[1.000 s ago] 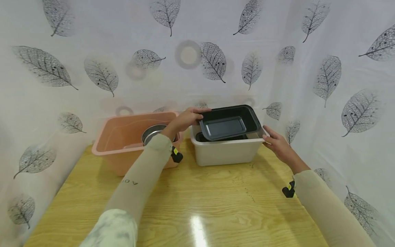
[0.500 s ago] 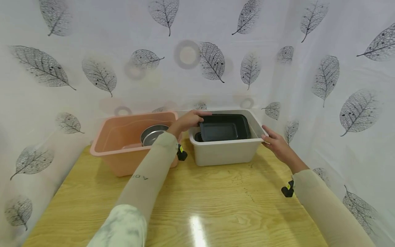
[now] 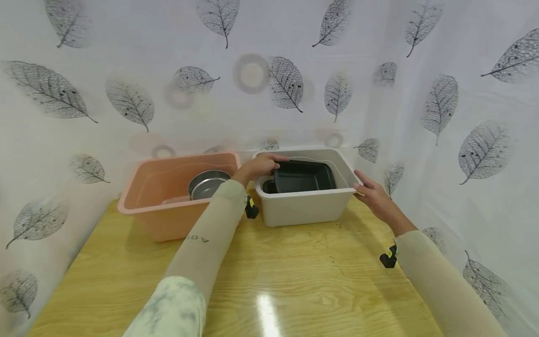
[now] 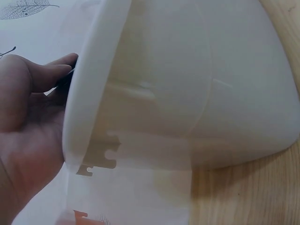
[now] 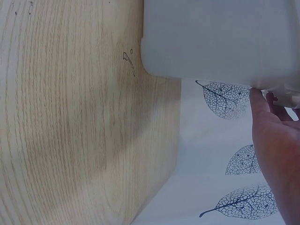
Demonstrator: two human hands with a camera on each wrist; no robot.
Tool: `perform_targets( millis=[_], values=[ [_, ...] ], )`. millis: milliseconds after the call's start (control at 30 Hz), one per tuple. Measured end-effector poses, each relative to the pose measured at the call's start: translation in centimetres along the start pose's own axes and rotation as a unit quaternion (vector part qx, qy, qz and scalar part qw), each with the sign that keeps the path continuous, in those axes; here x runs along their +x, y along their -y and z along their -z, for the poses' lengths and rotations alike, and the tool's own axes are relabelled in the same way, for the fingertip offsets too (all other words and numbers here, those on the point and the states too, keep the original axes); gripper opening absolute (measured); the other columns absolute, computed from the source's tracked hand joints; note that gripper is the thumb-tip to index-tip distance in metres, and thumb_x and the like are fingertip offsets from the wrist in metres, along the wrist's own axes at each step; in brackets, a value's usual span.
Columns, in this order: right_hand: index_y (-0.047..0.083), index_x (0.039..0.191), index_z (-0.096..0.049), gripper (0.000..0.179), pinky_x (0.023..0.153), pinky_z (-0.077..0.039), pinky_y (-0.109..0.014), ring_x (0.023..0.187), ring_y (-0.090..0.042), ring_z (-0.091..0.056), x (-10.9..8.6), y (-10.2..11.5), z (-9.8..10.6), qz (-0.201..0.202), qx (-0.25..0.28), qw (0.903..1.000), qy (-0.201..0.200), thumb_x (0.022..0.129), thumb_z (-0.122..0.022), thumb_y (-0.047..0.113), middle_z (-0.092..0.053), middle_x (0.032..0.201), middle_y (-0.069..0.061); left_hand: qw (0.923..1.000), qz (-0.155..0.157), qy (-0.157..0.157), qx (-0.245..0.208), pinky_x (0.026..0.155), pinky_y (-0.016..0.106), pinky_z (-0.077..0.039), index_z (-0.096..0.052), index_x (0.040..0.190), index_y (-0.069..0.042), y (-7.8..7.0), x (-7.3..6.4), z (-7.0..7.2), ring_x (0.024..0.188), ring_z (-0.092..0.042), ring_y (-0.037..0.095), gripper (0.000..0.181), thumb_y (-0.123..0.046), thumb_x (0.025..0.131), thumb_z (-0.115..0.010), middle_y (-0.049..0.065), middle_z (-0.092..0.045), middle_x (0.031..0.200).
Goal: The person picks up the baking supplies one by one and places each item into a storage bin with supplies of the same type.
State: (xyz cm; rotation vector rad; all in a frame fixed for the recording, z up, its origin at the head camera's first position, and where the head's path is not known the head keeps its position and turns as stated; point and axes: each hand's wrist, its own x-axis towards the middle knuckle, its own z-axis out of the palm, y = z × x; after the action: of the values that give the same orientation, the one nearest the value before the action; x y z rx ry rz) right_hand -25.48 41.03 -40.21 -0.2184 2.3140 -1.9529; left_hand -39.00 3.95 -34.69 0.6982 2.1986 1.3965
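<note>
A black rectangular baking pan [image 3: 305, 177] sits low inside the white plastic bin [image 3: 303, 209], its far end tilted down to the right. My left hand [image 3: 258, 167] pinches the pan's left edge over the bin's left rim; in the left wrist view the bin wall [image 4: 159, 93] hides most of the pan. Part of another dark item [image 3: 269, 187] shows beneath the pan. At the bin's right end, my right hand [image 3: 376, 199] holds the rim, thumb and fingers on either side of it. The right wrist view shows this hand [image 5: 276, 140] against the bin's corner.
To the left stands an orange-pink plastic bin [image 3: 156, 210] with round metal pans [image 3: 206, 185] in it, partly behind my left sleeve. Both bins rest on a wooden table [image 3: 294, 271]. A leaf-print curtain [image 3: 189, 117] hangs behind and at the sides.
The black pan has gone down from above the white bin's rim into the bin, my left hand moving down slightly with it. My right hand has stayed on the rim.
</note>
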Motion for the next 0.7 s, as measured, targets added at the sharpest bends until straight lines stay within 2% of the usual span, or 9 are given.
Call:
perform_targets(
  millis=[100,133,200,267,333,400,533,700],
  values=[
    [0.015,0.163,0.002,0.072,0.122,-0.017,-0.053,0.155,-0.039,-0.005,-0.02,0.03,-0.02,0.004,-0.002,1.0,0.003,0.109,-0.045,0.026,0.009,0.169,-0.017,0.9999,-0.005,-0.006,0.013,0.068,0.029,-0.036,-0.052,0.149,-0.014,0.25,0.17,0.15,0.066,-0.034,0.014,0.046,-0.004,0.105,-0.041,0.012,-0.046,0.152],
    [0.014,0.163,0.002,0.072,0.122,-0.017,-0.053,0.155,-0.038,-0.006,-0.06,0.05,-0.02,0.004,-0.002,1.0,0.004,0.109,-0.045,0.026,0.009,0.169,-0.017,0.9998,-0.008,-0.006,0.017,0.071,0.028,-0.04,-0.052,0.149,-0.014,0.38,0.27,0.21,0.074,-0.042,0.015,0.046,-0.004,0.105,-0.041,0.011,-0.046,0.153],
    [0.014,0.163,0.002,0.072,0.122,-0.016,-0.053,0.155,-0.039,-0.006,-0.12,0.07,-0.02,0.004,0.001,1.0,0.005,0.109,-0.045,0.026,0.009,0.169,-0.018,0.9994,-0.022,-0.01,0.026,0.087,0.029,-0.048,-0.05,0.15,-0.011,0.58,0.41,0.34,0.099,-0.054,0.019,0.045,-0.005,0.106,-0.041,0.012,-0.045,0.155],
    [0.014,0.163,0.002,0.072,0.122,-0.016,-0.053,0.154,-0.04,-0.006,-0.12,0.04,-0.05,0.004,0.003,1.0,0.005,0.109,-0.044,0.025,0.009,0.169,-0.019,0.9989,-0.035,-0.016,0.025,0.107,0.035,-0.046,-0.049,0.15,-0.009,0.8,0.46,0.49,0.124,-0.054,0.025,0.044,-0.007,0.107,-0.042,0.012,-0.046,0.155],
    [0.013,0.163,0.002,0.072,0.122,-0.016,-0.052,0.154,-0.04,-0.006,-0.11,0.02,-0.1,0.004,0.005,1.0,0.004,0.109,-0.044,0.024,0.008,0.169,-0.019,0.9987,-0.043,-0.026,0.011,0.119,0.041,-0.037,-0.049,0.15,-0.008,0.93,0.51,0.59,0.143,-0.043,0.027,0.043,-0.01,0.108,-0.044,0.011,-0.046,0.156],
    [0.013,0.163,0.002,0.071,0.122,-0.016,-0.052,0.154,-0.04,-0.006,-0.1,0.02,-0.14,0.004,0.006,1.0,0.004,0.109,-0.044,0.024,0.008,0.169,-0.019,0.998,-0.045,-0.036,-0.025,0.122,0.047,-0.032,-0.049,0.149,-0.005,0.92,0.53,0.63,0.145,-0.041,0.03,0.042,-0.011,0.108,-0.045,0.014,-0.047,0.155],
    [0.014,0.163,0.001,0.071,0.122,-0.017,-0.052,0.154,-0.039,-0.006,-0.08,0.1,-0.24,0.005,0.007,1.0,0.004,0.109,-0.045,0.024,0.009,0.169,-0.018,0.9934,-0.045,-0.038,-0.098,0.122,0.053,-0.03,-0.046,0.149,-0.001,0.73,0.49,0.68,0.144,-0.041,0.034,0.043,-0.012,0.108,-0.046,0.02,-0.044,0.155],
    [0.016,0.163,0.002,0.072,0.122,-0.017,-0.052,0.155,-0.038,-0.005,-0.23,0.29,-0.21,0.002,-0.002,1.0,0.001,0.109,-0.044,0.025,0.01,0.169,-0.015,0.9882,-0.074,-0.033,-0.13,0.119,0.053,-0.034,-0.046,0.149,0.0,0.33,0.1,0.68,0.142,-0.043,0.039,0.043,-0.012,0.108,-0.046,0.025,-0.044,0.153]
  ],
)
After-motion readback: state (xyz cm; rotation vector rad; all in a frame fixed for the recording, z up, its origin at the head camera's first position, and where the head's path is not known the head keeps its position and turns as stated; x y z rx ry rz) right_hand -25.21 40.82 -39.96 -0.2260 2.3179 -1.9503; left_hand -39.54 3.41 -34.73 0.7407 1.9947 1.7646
